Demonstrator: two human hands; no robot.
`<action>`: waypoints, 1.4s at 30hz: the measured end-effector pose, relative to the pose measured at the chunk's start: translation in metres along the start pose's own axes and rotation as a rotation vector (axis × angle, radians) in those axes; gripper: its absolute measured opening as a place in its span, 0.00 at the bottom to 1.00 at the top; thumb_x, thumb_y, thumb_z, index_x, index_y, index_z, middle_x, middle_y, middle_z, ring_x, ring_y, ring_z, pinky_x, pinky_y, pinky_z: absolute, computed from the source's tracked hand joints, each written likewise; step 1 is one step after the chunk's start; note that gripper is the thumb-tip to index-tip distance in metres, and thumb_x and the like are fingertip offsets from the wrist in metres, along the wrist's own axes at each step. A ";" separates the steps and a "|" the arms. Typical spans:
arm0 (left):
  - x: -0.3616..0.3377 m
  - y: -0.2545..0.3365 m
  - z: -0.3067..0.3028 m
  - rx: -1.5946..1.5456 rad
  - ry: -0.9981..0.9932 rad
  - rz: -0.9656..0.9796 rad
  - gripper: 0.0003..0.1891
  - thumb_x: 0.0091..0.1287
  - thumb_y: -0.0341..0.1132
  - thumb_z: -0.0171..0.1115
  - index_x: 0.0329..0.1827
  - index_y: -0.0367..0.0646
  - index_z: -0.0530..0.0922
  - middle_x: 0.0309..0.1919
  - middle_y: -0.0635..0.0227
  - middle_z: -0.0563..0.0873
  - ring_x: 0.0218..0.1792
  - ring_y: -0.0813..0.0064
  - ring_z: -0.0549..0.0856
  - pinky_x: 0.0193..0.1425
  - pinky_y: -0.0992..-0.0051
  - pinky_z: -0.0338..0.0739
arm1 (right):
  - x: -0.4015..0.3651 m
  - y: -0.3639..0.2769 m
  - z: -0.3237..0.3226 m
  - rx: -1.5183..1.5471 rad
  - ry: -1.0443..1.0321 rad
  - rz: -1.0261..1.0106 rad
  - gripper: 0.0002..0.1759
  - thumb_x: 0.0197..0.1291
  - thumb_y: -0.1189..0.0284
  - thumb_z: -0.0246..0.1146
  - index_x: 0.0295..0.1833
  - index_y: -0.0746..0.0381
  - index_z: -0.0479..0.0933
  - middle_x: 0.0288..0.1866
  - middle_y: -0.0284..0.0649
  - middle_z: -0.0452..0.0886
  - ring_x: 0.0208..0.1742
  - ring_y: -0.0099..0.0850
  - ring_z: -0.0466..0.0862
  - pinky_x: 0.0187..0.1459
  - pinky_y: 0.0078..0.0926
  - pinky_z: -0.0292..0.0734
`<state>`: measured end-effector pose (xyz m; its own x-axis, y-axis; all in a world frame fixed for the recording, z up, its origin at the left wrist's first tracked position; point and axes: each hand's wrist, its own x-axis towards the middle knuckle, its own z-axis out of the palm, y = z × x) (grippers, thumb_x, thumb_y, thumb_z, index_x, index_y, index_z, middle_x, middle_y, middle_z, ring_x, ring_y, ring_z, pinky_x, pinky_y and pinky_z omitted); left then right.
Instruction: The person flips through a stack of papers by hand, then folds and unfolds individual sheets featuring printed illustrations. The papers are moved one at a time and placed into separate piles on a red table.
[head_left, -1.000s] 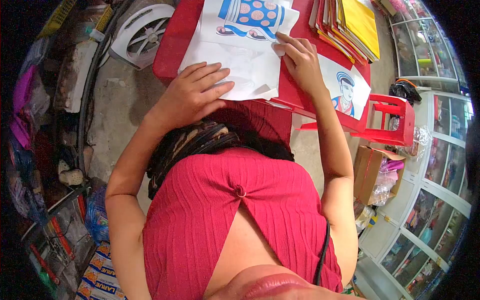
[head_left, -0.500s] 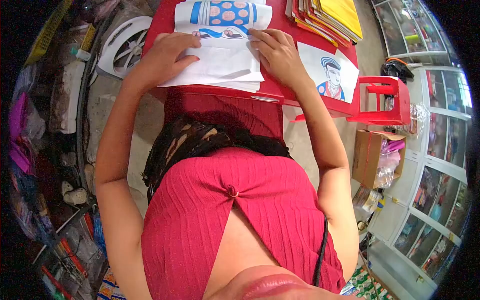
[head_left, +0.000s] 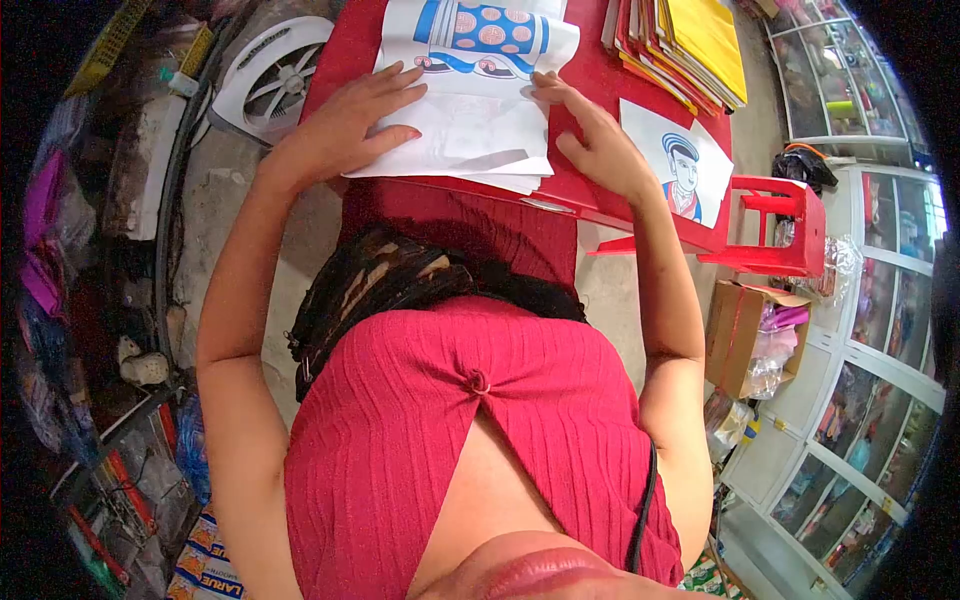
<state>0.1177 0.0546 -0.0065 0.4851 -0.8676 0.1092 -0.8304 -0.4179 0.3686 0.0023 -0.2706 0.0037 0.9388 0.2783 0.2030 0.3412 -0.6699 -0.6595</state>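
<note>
A printed sheet (head_left: 500,62) with a blue, pink-dotted figure lies on white sheets (head_left: 465,135) on the red table (head_left: 590,190); its upper part looks curved. My left hand (head_left: 370,118) rests over the left side of the paper, fingers stretched and thumb apart. At the right edge of the printed sheet are the fingertips of my right hand (head_left: 598,140), with its thumb held away from them. Right of that hand lies a white paper (head_left: 655,125) bearing a drawn figure in a blue striped cap.
Yellow, red and white folders (head_left: 705,50) are stacked at the table's far right. A red plastic stool (head_left: 765,250) stands beyond its right edge, near a cardboard box (head_left: 735,340) and glass cabinets (head_left: 875,320). On the left sits a white fan-like wheel (head_left: 272,80).
The view has shifted, so the table sits slightly further right and lower. My right hand's thumb has spread away from its fingers; my left hand stays on the paper.
</note>
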 end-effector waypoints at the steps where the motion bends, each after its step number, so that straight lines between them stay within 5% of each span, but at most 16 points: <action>1: -0.003 0.003 0.000 -0.002 0.000 -0.002 0.31 0.70 0.43 0.64 0.74 0.42 0.70 0.79 0.57 0.65 0.80 0.57 0.61 0.83 0.59 0.53 | -0.003 0.000 -0.002 0.001 -0.003 0.000 0.30 0.54 0.83 0.56 0.66 0.59 0.75 0.75 0.47 0.71 0.79 0.46 0.66 0.75 0.45 0.63; 8: -0.025 0.024 -0.006 -0.029 -0.087 0.000 0.46 0.58 0.51 0.72 0.78 0.41 0.65 0.81 0.57 0.59 0.82 0.56 0.55 0.83 0.54 0.50 | -0.025 -0.028 0.006 -0.234 -0.048 -0.062 0.24 0.62 0.79 0.56 0.64 0.58 0.77 0.73 0.46 0.73 0.76 0.46 0.69 0.74 0.45 0.61; 14: -0.018 0.035 -0.013 0.092 0.019 -0.014 0.36 0.67 0.58 0.64 0.70 0.41 0.76 0.75 0.54 0.70 0.78 0.56 0.64 0.83 0.55 0.51 | -0.009 -0.041 -0.009 -0.335 -0.133 0.039 0.25 0.64 0.75 0.51 0.66 0.57 0.77 0.66 0.44 0.79 0.69 0.43 0.75 0.71 0.42 0.63; 17: -0.004 0.035 -0.019 0.062 0.039 -0.024 0.20 0.73 0.45 0.59 0.58 0.38 0.83 0.63 0.55 0.82 0.67 0.55 0.77 0.77 0.56 0.63 | -0.006 -0.043 -0.012 -0.275 -0.111 0.052 0.25 0.65 0.71 0.49 0.65 0.59 0.77 0.64 0.47 0.80 0.67 0.44 0.76 0.72 0.42 0.62; 18: 0.005 0.036 -0.026 0.063 0.043 -0.027 0.20 0.73 0.45 0.59 0.58 0.38 0.83 0.63 0.55 0.82 0.67 0.55 0.77 0.77 0.56 0.63 | -0.006 -0.041 -0.012 -0.225 -0.096 0.034 0.24 0.66 0.69 0.48 0.64 0.61 0.77 0.63 0.49 0.81 0.66 0.45 0.77 0.72 0.43 0.62; 20: 0.024 0.039 -0.043 0.055 -0.270 -0.092 0.20 0.72 0.44 0.60 0.59 0.39 0.81 0.62 0.55 0.81 0.66 0.55 0.77 0.73 0.61 0.68 | -0.007 -0.028 -0.019 -0.111 -0.153 0.021 0.25 0.67 0.68 0.48 0.65 0.62 0.77 0.64 0.49 0.80 0.67 0.45 0.76 0.73 0.41 0.63; 24: 0.033 0.040 -0.036 0.145 -0.219 -0.099 0.22 0.70 0.42 0.64 0.61 0.38 0.79 0.63 0.54 0.79 0.66 0.55 0.77 0.71 0.65 0.71 | -0.010 -0.021 -0.021 0.075 -0.222 0.092 0.27 0.68 0.62 0.47 0.65 0.64 0.76 0.68 0.48 0.78 0.71 0.44 0.74 0.74 0.37 0.64; 26: 0.031 0.028 -0.021 0.059 -0.014 0.009 0.26 0.68 0.42 0.67 0.67 0.41 0.77 0.71 0.55 0.73 0.69 0.54 0.75 0.73 0.62 0.69 | -0.013 -0.021 -0.020 0.101 -0.209 0.103 0.25 0.69 0.64 0.49 0.64 0.64 0.77 0.68 0.48 0.78 0.71 0.44 0.74 0.74 0.37 0.64; 29: 0.031 0.011 -0.012 0.109 0.031 0.073 0.32 0.65 0.45 0.70 0.71 0.44 0.74 0.77 0.56 0.65 0.72 0.53 0.71 0.76 0.61 0.67 | -0.018 -0.025 -0.017 -0.066 -0.253 0.043 0.26 0.66 0.65 0.57 0.68 0.60 0.75 0.73 0.49 0.74 0.74 0.44 0.72 0.75 0.35 0.63; 31: 0.032 0.008 -0.011 0.103 0.014 0.036 0.34 0.64 0.47 0.71 0.73 0.46 0.74 0.79 0.56 0.63 0.73 0.52 0.70 0.77 0.59 0.65 | -0.024 -0.034 -0.016 -0.043 -0.246 0.002 0.32 0.60 0.63 0.69 0.71 0.54 0.73 0.77 0.50 0.68 0.78 0.47 0.66 0.78 0.40 0.58; 34: 0.035 0.001 -0.008 0.090 -0.004 0.014 0.37 0.61 0.49 0.73 0.73 0.47 0.74 0.80 0.57 0.61 0.75 0.50 0.68 0.77 0.57 0.63 | -0.027 -0.048 -0.010 -0.127 -0.263 0.020 0.41 0.53 0.55 0.75 0.73 0.49 0.72 0.79 0.49 0.65 0.82 0.48 0.59 0.80 0.49 0.52; 36: 0.038 -0.001 -0.007 0.086 -0.008 0.028 0.37 0.60 0.49 0.74 0.72 0.47 0.75 0.80 0.57 0.61 0.75 0.50 0.68 0.77 0.55 0.63 | -0.025 -0.061 -0.010 -0.115 -0.270 0.030 0.43 0.48 0.58 0.78 0.72 0.51 0.72 0.82 0.46 0.60 0.83 0.46 0.56 0.80 0.49 0.50; 39: 0.041 -0.002 -0.008 0.079 -0.038 0.021 0.34 0.61 0.49 0.74 0.70 0.49 0.77 0.80 0.55 0.61 0.75 0.48 0.67 0.77 0.54 0.62 | -0.020 -0.066 -0.012 -0.175 -0.201 -0.113 0.33 0.55 0.65 0.76 0.66 0.55 0.76 0.77 0.48 0.69 0.79 0.45 0.65 0.77 0.45 0.60; 42: 0.046 -0.011 -0.005 0.073 -0.068 0.059 0.32 0.62 0.49 0.73 0.68 0.48 0.79 0.79 0.53 0.62 0.74 0.48 0.68 0.77 0.55 0.63 | -0.009 -0.062 -0.014 0.246 -0.156 -0.051 0.18 0.63 0.73 0.70 0.56 0.62 0.77 0.68 0.48 0.79 0.68 0.38 0.79 0.68 0.35 0.72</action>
<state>0.1503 0.0207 -0.0004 0.4174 -0.9064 0.0645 -0.8758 -0.3824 0.2946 -0.0265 -0.2413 0.0525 0.8958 0.4221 0.1393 0.3479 -0.4710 -0.8106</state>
